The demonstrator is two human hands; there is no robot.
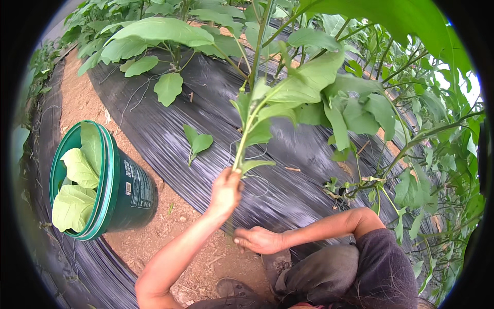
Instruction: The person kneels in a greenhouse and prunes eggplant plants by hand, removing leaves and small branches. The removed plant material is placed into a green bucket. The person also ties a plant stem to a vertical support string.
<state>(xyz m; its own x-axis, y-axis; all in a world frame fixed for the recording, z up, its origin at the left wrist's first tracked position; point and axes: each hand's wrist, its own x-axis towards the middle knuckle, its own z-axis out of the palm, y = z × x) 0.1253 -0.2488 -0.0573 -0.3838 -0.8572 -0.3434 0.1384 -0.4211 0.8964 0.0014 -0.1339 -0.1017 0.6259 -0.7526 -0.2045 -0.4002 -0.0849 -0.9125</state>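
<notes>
The person's left hand [225, 191] is raised with its grip closed around the lower end of a leafy green shoot [252, 131], whose pale stem rises from the fist and fans into several long leaves above it. The right hand [259, 240] sits lower and just to the right, below the left fist, fingers curled near the base of the plant; whether its grip holds a stem there cannot be told, since the fingers cover that spot. The shoot stands over the middle of a black plastic mulch sheet [170, 134] that covers a raised bed and runs from the upper left down to the lower right. More of the same plants [164, 36] grow along the far edge of the sheet, and taller leafy stems [422, 170] crowd the right side. A small seedling [196, 144] stands alone on the sheet, left of the held shoot and well apart from it. Beside the near edge of the sheet lies a strip of bare brown soil [175, 221], and on it, to the left of both hands, stands a green bucket [126, 190], tilted in the view, with large pale green leaves [74, 198] lying inside it. A shoe [234, 287] shows on the soil near the lower edge.
</notes>
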